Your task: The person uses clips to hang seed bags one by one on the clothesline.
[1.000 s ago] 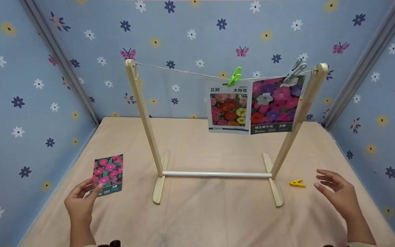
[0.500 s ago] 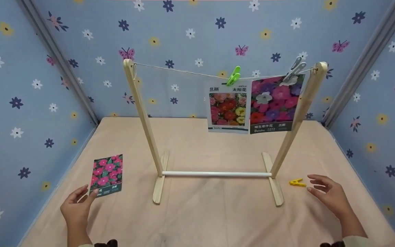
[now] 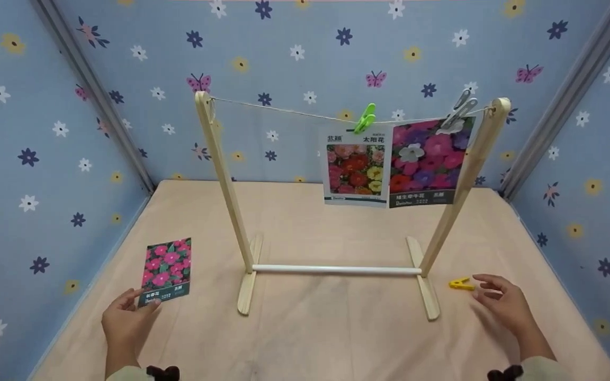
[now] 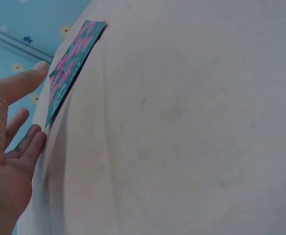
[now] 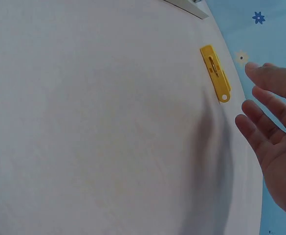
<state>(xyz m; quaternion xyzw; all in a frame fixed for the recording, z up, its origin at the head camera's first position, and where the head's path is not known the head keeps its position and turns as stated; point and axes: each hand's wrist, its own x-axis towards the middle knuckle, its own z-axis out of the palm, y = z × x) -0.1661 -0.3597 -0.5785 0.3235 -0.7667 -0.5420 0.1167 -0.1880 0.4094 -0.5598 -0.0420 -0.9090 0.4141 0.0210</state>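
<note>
My left hand (image 3: pixel 127 320) is at the lower left corner of a seed packet (image 3: pixel 169 263) with pink flowers, lying on the cloth. In the left wrist view, thumb and fingers stand apart beside the packet (image 4: pixel 72 66), fingertips right at its near corner. My right hand (image 3: pixel 503 301) is beside a yellow clothespin (image 3: pixel 461 284), its fingertips close to the handle ends. The right wrist view shows a gap between the parted fingers and the clothespin (image 5: pixel 215 73), which lies flat.
A wooden rack (image 3: pixel 224 185) with a white crossbar (image 3: pixel 337 269) stands mid-table. From its string (image 3: pixel 278 109) hang two flower packets, under a green clothespin (image 3: pixel 365 118) and a grey one (image 3: pixel 460 110). Flower-patterned panels (image 3: pixel 294 74) enclose three sides.
My right hand has moved left and slightly down, up to the yellow clothespin. The left hand has shifted slightly down along the packet, uncovering more of its printed lower band.
</note>
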